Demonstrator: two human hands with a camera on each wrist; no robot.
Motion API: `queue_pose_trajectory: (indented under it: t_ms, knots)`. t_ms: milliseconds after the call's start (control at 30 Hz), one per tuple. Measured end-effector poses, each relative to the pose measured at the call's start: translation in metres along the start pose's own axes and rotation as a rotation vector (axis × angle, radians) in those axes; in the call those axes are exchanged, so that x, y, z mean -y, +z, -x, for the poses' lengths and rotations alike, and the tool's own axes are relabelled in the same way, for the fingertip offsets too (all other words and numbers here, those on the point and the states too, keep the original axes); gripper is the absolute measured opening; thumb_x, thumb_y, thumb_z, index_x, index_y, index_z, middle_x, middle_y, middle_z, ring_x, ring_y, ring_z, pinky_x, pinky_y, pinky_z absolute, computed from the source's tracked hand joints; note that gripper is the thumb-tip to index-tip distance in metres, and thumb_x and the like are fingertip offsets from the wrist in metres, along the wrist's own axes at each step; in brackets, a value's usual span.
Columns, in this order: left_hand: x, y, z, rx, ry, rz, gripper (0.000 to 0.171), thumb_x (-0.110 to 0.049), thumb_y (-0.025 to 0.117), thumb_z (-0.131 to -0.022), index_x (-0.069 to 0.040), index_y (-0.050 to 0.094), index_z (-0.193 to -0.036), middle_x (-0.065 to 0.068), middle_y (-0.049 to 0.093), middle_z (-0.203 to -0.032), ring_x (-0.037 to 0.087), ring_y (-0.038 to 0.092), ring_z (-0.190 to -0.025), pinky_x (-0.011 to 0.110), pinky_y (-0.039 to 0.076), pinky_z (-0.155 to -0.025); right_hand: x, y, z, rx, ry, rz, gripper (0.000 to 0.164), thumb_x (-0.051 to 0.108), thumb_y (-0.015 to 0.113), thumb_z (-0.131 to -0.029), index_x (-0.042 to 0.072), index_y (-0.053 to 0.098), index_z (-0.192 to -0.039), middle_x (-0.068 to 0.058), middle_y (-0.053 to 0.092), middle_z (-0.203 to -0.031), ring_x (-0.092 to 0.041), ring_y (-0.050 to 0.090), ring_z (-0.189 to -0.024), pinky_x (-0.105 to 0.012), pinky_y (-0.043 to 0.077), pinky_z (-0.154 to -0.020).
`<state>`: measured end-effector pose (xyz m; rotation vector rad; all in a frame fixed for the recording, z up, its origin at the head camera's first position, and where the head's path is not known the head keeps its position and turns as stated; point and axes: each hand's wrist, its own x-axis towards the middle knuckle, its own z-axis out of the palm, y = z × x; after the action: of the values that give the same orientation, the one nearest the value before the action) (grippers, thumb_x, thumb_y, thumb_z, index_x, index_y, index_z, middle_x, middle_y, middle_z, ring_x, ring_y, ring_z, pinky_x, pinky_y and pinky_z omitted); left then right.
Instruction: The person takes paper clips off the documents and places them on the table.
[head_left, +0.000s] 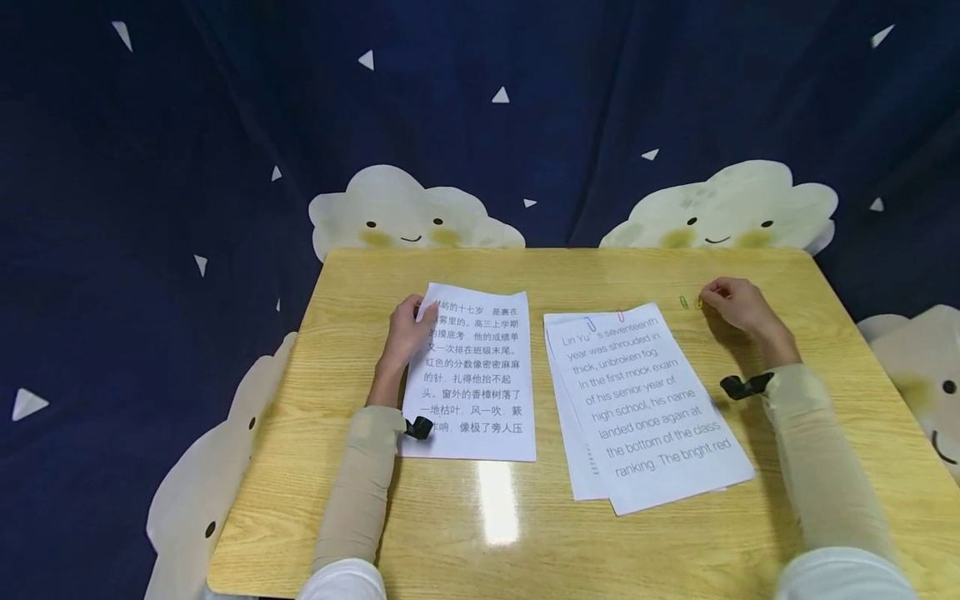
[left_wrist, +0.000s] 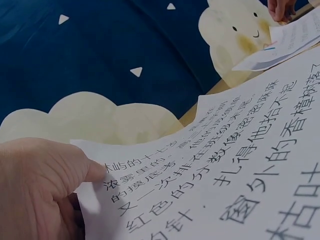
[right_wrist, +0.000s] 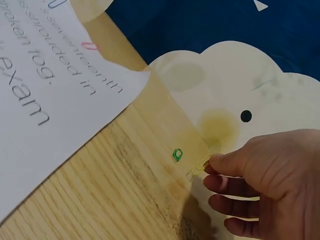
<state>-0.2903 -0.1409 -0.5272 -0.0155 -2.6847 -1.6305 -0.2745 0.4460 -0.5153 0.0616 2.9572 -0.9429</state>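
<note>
My left hand (head_left: 408, 332) grips the upper left edge of a white paper sheet (head_left: 472, 387) printed with Chinese text. In the left wrist view the thumb (left_wrist: 95, 171) lies over that sheet's printed face, and its upper edge curves up a little. Toward the back right of the table, my right hand (head_left: 741, 310) pinches a yellow paper clip (right_wrist: 203, 162) between thumb and forefinger; its other fingers are bent beneath. A green paper clip (right_wrist: 177, 154) lies on the tabletop just left of those fingertips.
Between the hands lie overlapping sheets with English text (head_left: 660, 417), fanned slightly apart. A blue paper clip (head_left: 591, 324) and a red paper clip (head_left: 621, 317) sit at their top edge. The wooden table (head_left: 285, 500) meets a dark blue curtain (head_left: 555, 125) and cloud-shaped panels (head_left: 412, 204).
</note>
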Motion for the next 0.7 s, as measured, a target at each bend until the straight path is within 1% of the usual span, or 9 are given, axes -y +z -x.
queue_pose_trajectory:
  t_ms: [133, 233, 400, 567, 700]
  knots:
    - [0.001, 0.000, -0.001, -0.026, -0.004, -0.016, 0.023, -0.019, 0.059, -0.107, 0.001, 0.065, -0.116, 0.015, 0.062, -0.093, 0.024, 0.056, -0.081, 0.031, 0.045, -0.070, -0.003, 0.001, -0.002, 0.008, 0.008, 0.024, 0.035, 0.024, 0.055, -0.109, -0.008, 0.068, -0.112, -0.026, 0.068, -0.105, -0.029, 0.058, -0.086, -0.031, 0.047, -0.064]
    - [0.000, 0.000, -0.001, -0.051, -0.009, -0.019, 0.024, -0.019, 0.059, -0.106, 0.002, 0.065, -0.116, 0.013, 0.060, -0.089, 0.023, 0.054, -0.078, 0.031, 0.045, -0.068, -0.004, 0.001, -0.003, 0.012, 0.015, 0.026, 0.035, 0.023, 0.055, -0.109, -0.010, 0.068, -0.110, -0.027, 0.068, -0.102, -0.030, 0.059, -0.085, -0.031, 0.048, -0.063]
    - [-0.002, 0.000, -0.002, -0.101, -0.029, -0.014, 0.027, -0.018, 0.061, -0.105, 0.003, 0.065, -0.122, 0.014, 0.062, -0.092, 0.025, 0.056, -0.081, 0.032, 0.046, -0.070, -0.003, 0.002, -0.006, -0.006, 0.044, 0.020, 0.031, 0.020, 0.057, -0.106, -0.010, 0.069, -0.106, -0.025, 0.068, -0.098, -0.028, 0.057, -0.079, -0.031, 0.047, -0.059]
    - [-0.002, 0.000, -0.002, -0.121, -0.038, 0.006, 0.029, -0.017, 0.061, -0.104, 0.003, 0.064, -0.124, 0.016, 0.064, -0.097, 0.027, 0.058, -0.087, 0.034, 0.048, -0.076, -0.002, 0.002, -0.010, -0.022, 0.066, 0.045, 0.028, 0.019, 0.060, -0.100, -0.006, 0.071, -0.095, -0.015, 0.067, -0.081, -0.024, 0.055, -0.069, -0.032, 0.045, -0.057]
    - [-0.001, 0.000, -0.002, -0.148, -0.017, 0.015, 0.029, -0.014, 0.062, -0.103, 0.004, 0.062, -0.125, 0.018, 0.062, -0.102, 0.029, 0.057, -0.093, 0.037, 0.049, -0.083, -0.001, -0.002, -0.016, 0.033, 0.086, 0.070, 0.030, 0.022, 0.060, -0.100, -0.003, 0.068, -0.086, -0.007, 0.058, -0.067, -0.023, 0.050, -0.063, -0.034, 0.040, -0.055]
